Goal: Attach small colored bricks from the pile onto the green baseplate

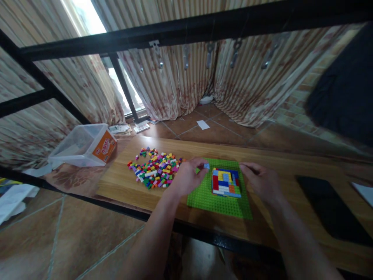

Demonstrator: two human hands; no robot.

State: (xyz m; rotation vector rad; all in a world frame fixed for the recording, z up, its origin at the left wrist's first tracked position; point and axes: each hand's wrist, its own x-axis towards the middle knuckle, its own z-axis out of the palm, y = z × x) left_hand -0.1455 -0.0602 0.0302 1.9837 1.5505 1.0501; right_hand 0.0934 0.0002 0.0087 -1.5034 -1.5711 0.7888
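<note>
Between the thumb and fingers of my left hand (190, 175) is a small light blue toy brick (206, 166), over the left part of a green studded baseplate (220, 208). A roughly square build of multicoloured bricks (225, 182) sits on the baseplate, with red, white, blue, yellow and orange pieces showing. My right hand (260, 181) is by the baseplate's right edge, its thumb and fingertips pinched together; whether anything is between them is too small to tell. Left of my left hand lies a heap of loose bricks (157, 169), partly covered by that hand.
A wooden table (116, 182) carries the bricks, with a flat black object (332, 206) on its right. Beyond its left end stands a clear plastic bin (78, 146) with an orange label. A black metal bar with hooks (186, 31) crosses above, before striped curtains (175, 85).
</note>
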